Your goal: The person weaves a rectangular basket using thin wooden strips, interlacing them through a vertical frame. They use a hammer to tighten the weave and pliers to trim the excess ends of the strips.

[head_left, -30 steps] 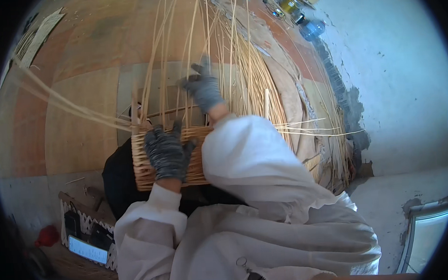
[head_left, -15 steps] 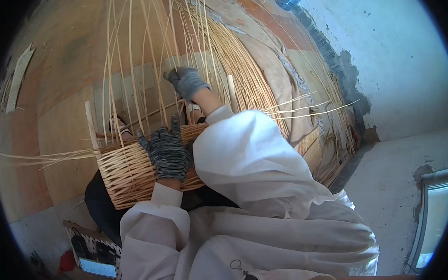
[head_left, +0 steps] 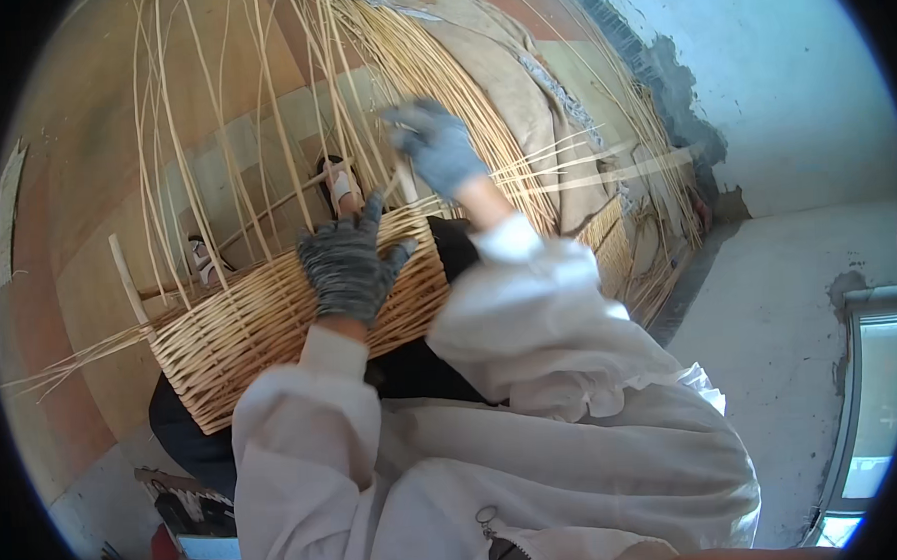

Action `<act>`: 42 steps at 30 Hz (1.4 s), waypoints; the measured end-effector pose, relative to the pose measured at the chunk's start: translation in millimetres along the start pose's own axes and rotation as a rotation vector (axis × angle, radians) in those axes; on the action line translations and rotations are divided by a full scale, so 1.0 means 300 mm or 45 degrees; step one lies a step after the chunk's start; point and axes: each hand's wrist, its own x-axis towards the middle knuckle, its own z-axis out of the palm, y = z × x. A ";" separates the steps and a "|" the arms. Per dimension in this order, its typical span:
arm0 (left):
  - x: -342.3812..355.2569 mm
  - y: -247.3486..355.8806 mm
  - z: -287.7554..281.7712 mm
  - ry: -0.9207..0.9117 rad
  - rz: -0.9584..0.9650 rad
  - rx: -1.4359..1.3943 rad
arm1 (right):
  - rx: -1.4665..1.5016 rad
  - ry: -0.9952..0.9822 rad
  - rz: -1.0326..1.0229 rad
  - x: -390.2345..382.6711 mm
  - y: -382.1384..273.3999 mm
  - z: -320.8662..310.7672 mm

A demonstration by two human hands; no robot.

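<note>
A woven willow panel (head_left: 221,350) lies slanted across my lap, long rods (head_left: 194,191) standing out from its far edge and a thicker stake (head_left: 126,274) at its left end. My left hand (head_left: 353,269), in a dark grey knitted glove, rests open on the weave, fingers spread up over the far edge. Above the panel's right end, my right hand (head_left: 433,146), in a grey glove, is among the rods near a light stake (head_left: 405,182); motion blur hides what its fingers hold, if anything. Loose weaver ends (head_left: 589,164) stick out rightward there.
A long bundle of rods (head_left: 461,99) lies on beige cloth (head_left: 499,53) beside the wall (head_left: 760,86). My sandalled feet (head_left: 344,184) show beyond the panel. A box with a phone (head_left: 208,549) sits at lower left, a flat strip (head_left: 5,219) at far left, a window (head_left: 864,402) at lower right.
The panel has tilted, its right end rising toward the far side. My left hand has moved slightly right with it. My right hand has moved right along the rods toward the panel's end.
</note>
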 end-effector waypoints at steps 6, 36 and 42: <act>0.012 0.038 -0.027 -0.129 -0.046 0.145 | 0.653 -0.089 1.297 -0.023 0.073 -0.010; 0.053 0.157 0.108 0.823 0.212 -0.218 | -1.016 -0.970 -0.647 -0.049 -0.043 -0.357; 0.093 0.125 0.024 0.405 -0.095 -0.802 | -0.255 0.064 -0.563 0.058 -0.177 -0.370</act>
